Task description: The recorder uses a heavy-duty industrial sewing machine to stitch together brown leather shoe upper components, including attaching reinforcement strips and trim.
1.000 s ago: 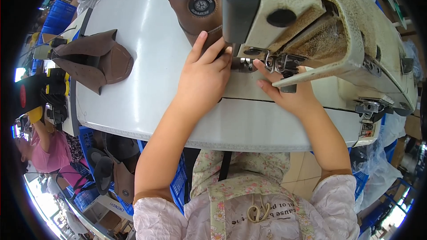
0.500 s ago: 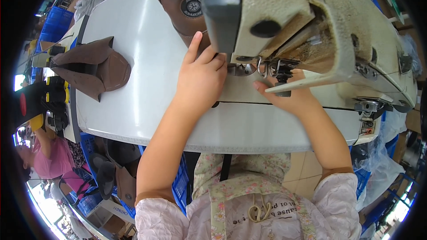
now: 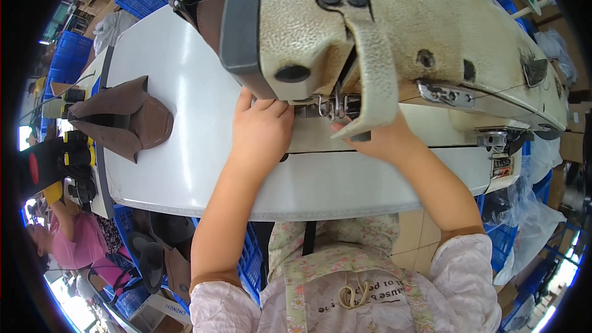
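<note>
Lettering: dark print on shirt (image 3: 354,317) front, plus print on white carton (image 3: 166,309), lower L; qty 1 sewing machine (image 3: 308,43); brown leather pc no. 1 (image 3: 211,21) sits behind machine head, mostly hidden, upper-L part showing; brown leather pc no. 2 (image 3: 155,124) lies on tabletop (image 3: 176,169), L of hands; visible leather on tabletop, qty 2; L hand (image 3: 262,135) near needle area, fingers close together, tips hidden, grip can't tell; R hand (image 3: 382,139) partly occluded by machine, opening can't tell; vs. 0.5 s ago, pc no. 1's round badge is now out of sight.
</note>
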The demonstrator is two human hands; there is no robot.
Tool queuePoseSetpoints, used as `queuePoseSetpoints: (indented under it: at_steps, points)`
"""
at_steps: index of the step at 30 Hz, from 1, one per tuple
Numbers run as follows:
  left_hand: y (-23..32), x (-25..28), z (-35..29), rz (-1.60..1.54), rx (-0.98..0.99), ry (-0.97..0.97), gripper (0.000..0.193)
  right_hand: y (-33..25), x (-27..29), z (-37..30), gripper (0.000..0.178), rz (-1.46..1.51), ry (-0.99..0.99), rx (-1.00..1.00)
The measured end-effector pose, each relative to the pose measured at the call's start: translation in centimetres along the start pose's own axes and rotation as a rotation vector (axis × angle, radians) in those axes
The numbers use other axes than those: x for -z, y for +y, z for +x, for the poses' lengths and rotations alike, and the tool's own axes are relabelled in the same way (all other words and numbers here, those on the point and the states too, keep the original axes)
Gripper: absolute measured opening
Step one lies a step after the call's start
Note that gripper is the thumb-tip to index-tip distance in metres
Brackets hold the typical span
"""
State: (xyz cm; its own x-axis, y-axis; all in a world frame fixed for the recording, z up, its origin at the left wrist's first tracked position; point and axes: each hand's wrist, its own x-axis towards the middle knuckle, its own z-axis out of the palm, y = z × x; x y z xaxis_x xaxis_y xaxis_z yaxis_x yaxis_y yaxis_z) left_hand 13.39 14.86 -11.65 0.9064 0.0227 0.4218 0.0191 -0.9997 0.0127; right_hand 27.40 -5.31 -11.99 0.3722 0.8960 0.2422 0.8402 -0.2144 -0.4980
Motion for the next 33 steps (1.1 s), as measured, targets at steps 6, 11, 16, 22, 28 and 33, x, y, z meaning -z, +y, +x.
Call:
queuePoseSetpoints:
  at_steps: [6,11,16,22,28,33]
  points:
    - [0.20,0.45,-0.06,0.019,0.019,-0.061,0.011,0.12,0.04,0.34,0.021,0.003,0.028,0.045]
    - [0.30,0.46,-0.13,0.020,0.012,-0.049,0.015,-0.04,0.50,0.39,0.022,-0.030,0.006,0.063]
    - [0.31,0.46,-0.08,0.013,0.009,-0.030,0.014,-0.51,0.98,0.34,0.023,-0.044,-0.064,-0.001]
    - [0.28,0.43,0.10,0.025,-0.007,0.002,0.014,-0.40,0.76,0.36,0.023,-0.026,-0.001,0.036]
    - [0.22,0.39,-0.16,0.039,0.015,-0.069,0.014,-0.58,0.93,0.51,0.022,-0.042,-0.023,0.024]
    - [0.33,0.45,-0.11,0.035,0.004,-0.041,0.015,0.06,0.58,0.67,0.051,-0.240,0.082,0.143]
